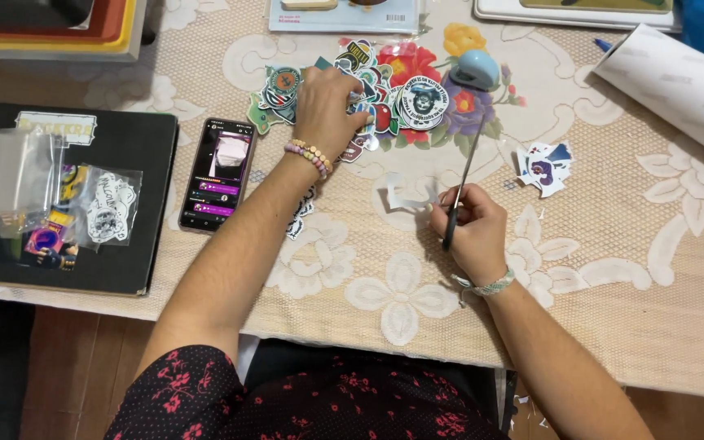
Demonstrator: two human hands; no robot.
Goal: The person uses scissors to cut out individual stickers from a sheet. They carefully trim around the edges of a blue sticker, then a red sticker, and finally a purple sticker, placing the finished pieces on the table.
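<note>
My left hand (326, 106) reaches forward and rests palm down on a spread of colourful cut-out stickers (417, 102) lying on the lace tablecloth, fingers touching them. My right hand (470, 228) grips a pair of black-handled scissors (459, 189), blades closed and pointing away toward the stickers. Small white paper offcuts (407, 195) lie just left of that hand. A separate cut sticker (544, 167) sits to the right of the scissors' tip.
A lit smartphone (219, 173) lies left of my left forearm. A black folder (136, 204) at the left carries clear bags of stickers (107, 205). A white paper roll (678, 81) lies at the top right, a small blue device (474, 69) behind the stickers.
</note>
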